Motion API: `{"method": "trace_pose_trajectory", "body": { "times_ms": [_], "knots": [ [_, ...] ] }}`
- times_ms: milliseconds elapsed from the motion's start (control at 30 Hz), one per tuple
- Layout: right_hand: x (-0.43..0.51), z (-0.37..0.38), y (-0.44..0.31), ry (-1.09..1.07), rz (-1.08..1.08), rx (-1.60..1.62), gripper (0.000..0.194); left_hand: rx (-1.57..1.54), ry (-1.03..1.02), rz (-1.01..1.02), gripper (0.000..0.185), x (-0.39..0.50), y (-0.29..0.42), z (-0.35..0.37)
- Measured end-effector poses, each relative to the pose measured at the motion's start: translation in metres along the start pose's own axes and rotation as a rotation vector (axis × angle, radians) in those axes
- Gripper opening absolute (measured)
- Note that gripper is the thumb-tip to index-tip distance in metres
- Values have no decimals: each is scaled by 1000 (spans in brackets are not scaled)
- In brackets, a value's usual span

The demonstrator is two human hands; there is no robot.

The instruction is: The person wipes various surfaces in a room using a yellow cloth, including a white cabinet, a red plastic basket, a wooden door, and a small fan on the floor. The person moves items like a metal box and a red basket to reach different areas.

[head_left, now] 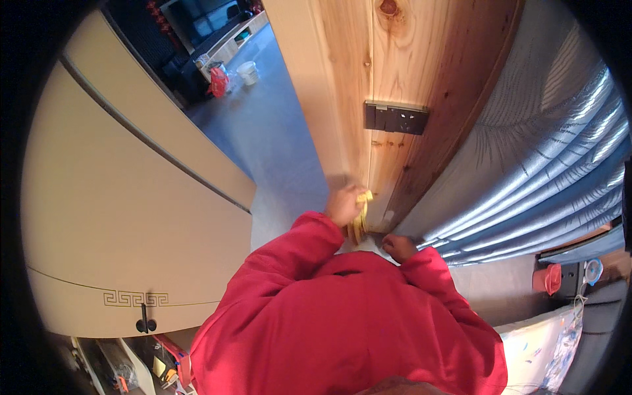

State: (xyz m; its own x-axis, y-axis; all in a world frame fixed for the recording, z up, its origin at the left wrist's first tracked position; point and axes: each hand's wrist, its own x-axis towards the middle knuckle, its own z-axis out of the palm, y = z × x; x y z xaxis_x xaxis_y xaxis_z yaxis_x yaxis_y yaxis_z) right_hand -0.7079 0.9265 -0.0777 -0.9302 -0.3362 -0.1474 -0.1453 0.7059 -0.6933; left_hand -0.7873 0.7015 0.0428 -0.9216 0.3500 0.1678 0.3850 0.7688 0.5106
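Note:
A yellow cloth (359,224) hangs in folds from my left hand (344,205), its fingers closed around the top. The hand is beside the pale, knotted wood panelling (345,98), near its lower end in the picture; whether the cloth touches the wood is hard to tell. Lower and to the right is my right hand (399,248), close to my red jacket (345,316). Its fingers are curled, and I cannot see whether anything is between them. Higher on the panelling sits a dark rectangular plate (396,118).
Grey-blue patterned curtains (553,182) hang along the right. At left is a cream door (148,222) with a black handle (144,321). Beyond, a white bucket (248,73) and a red bag (217,82) stand on the floor. A red container (548,279) is at lower right.

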Motion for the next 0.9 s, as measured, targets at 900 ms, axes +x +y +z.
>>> {"method": "trace_pose_trajectory", "body": {
  "times_ms": [900],
  "knots": [
    [-2, 25, 58, -139, -44, -128, 23, 148, -465, -772, 20, -180, -199, 127]
  ]
}}
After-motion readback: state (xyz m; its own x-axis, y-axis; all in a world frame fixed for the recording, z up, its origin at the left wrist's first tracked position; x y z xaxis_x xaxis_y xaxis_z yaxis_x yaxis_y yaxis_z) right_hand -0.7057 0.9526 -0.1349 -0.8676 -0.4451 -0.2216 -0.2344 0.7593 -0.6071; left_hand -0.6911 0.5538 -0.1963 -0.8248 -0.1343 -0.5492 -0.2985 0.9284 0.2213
